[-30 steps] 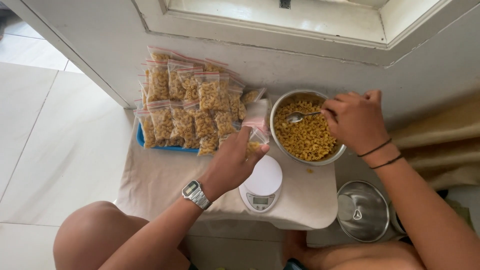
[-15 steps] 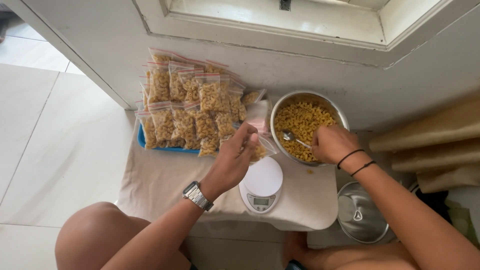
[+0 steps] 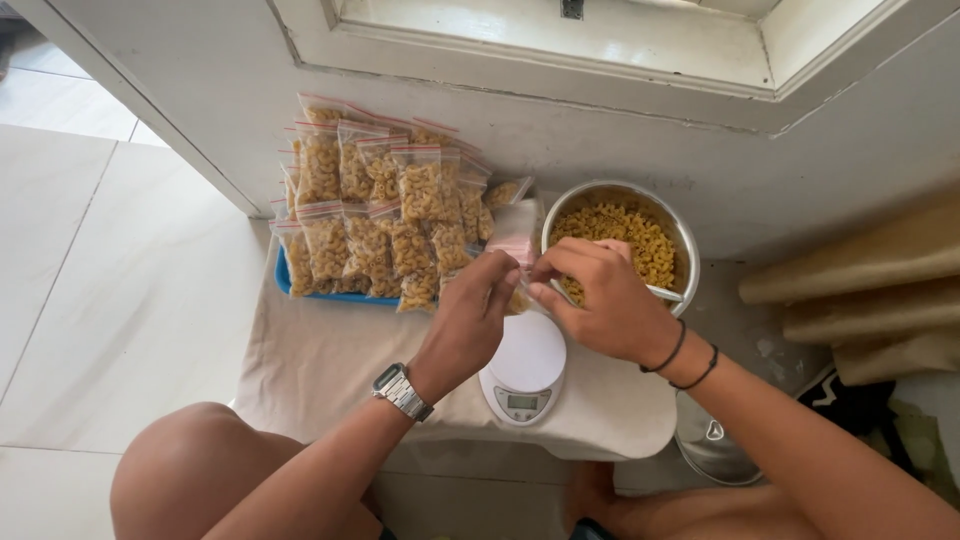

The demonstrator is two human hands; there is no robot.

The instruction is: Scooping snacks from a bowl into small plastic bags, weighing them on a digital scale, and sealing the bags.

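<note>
my knee low left, watch on the left wrist, two dark bands on the right. just past them the small white kitchen scale (image 3: 524, 371) sits on the cloth-covered low table (image 3: 300, 370), its platform bare, both hands above its far edge.

left hand (image 3: 468, 318): fingers pinched on the near side of the small clear zip bag (image 3: 516, 240), which stands between my hands, just over the scale and against the rim of the steel bowl (image 3: 680, 232). right hand (image 3: 600, 300): fingertips closed on the other side of the same bag, about its mouth. how much macaroni is in it i cannot tell; my hands cover the lower part.

doing this well, as i judge it: keep the bag upright so nothing spills past the lip, pinch the strip from one end and run across rather than pressing the middle, push spare air out first. hold it over the scale or bowl so stray pieces fall somewhere catchable.

beyond: the bowl holds loose elbow macaroni (image 3: 620, 232), with a spoon handle (image 3: 664, 293) resting at its near rim under my right hand. to the left, the blue tray (image 3: 284, 276) carries rows of filled, sealed bags (image 3: 390, 215) leaning on each other against the white wall (image 3: 200, 70). a pot lid (image 3: 716, 448) lies low right on the floor.
</note>
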